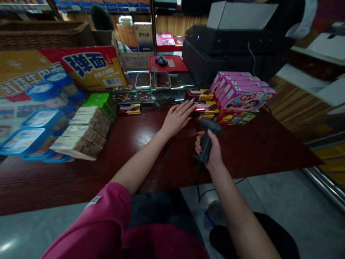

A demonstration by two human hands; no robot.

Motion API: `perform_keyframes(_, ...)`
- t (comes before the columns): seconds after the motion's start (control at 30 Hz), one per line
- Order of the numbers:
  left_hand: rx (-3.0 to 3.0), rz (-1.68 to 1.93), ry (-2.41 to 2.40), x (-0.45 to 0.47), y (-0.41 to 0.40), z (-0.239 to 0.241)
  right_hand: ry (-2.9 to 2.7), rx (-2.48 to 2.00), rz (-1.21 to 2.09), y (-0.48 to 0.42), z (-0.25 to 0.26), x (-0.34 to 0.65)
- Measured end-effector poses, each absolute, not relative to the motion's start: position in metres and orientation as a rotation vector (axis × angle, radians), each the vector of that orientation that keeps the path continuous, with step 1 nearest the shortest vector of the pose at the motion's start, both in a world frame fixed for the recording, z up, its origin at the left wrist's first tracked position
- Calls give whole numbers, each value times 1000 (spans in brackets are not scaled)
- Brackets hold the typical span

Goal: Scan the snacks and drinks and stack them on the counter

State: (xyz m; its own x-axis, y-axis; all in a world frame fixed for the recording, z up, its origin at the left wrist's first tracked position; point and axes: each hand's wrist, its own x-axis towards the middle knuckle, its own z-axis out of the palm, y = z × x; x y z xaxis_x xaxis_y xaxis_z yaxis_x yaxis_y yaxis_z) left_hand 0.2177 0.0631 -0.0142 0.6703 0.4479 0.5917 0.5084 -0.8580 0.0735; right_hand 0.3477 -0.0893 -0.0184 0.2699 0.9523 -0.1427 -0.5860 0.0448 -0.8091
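Note:
My left hand (pixel 175 120) lies with its fingers stretched out, the fingertips at the left end of a stack of chocolate bars (pixel 208 107) in dark red and yellow wrappers. My right hand (pixel 215 153) is wrapped round the handle of a black barcode scanner (pixel 206 144), whose head is just in front of that stack. From the handle a cable hangs over the counter's front edge. Behind lies another pile of similarly wrapped bars (pixel 201 95), beside several pink boxes (pixel 242 91). Farther left are more wrapped bars (pixel 129 109), apart from my hands.
On the dark red wooden counter (pixel 129 158), beige cartons (pixel 86 131), green packs (pixel 101 104) and blue-lidded tubs (pixel 40 120) stand left. Behind them is a large noodle carton (pixel 88 68). Two phones (pixel 162 80), a mouse (pixel 161 60) and a black machine (pixel 223 54) are at the back.

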Motion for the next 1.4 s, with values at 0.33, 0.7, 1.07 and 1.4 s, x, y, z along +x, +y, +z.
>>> perform_keyframes(0.33,-2360,-934,-1753,31,102,-30,-691,-825,1506,-82,-8,338)
perform_keyframes(0.7,-2388,-845,-1636,32,87,-34,-878,-832,1773,-41,-10,285)
perform_keyframes(1.07,-2554,-1055,-1586,36,72,-23,-856,-788,1719,-51,-13,282)
perform_keyframes(1.4,-2524,-1534,-1806,55,62,-24,-917,-865,1738,-58,-6,270)
